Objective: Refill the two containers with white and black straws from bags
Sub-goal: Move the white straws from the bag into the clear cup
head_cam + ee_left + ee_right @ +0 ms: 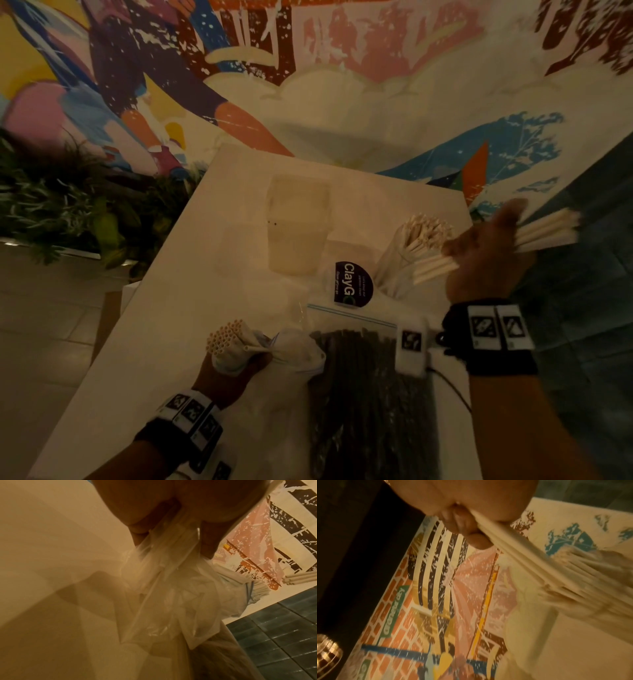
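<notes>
My right hand (486, 253) grips a bunch of white straws (548, 229), held level beside a clear container (404, 270) that stands full of white straws (424, 229). In the right wrist view my fingers (471, 534) curl round the bunch (530, 561). My left hand (233, 363) grips a clear bag (298, 346) with white straws (227, 337) sticking out of its mouth; the left wrist view shows the crumpled bag (171, 595) under my fingers (211, 536). A second clear container (298, 222) stands empty further back. A zip bag of black straws (370, 394) lies near me.
All of this sits on a white table (171, 308) against a colourful mural wall (342, 68). A dark round sticker (352, 284) lies between the containers and the bags. Green plants (68, 198) stand left of the table; dark tiles (582, 274) run along the right.
</notes>
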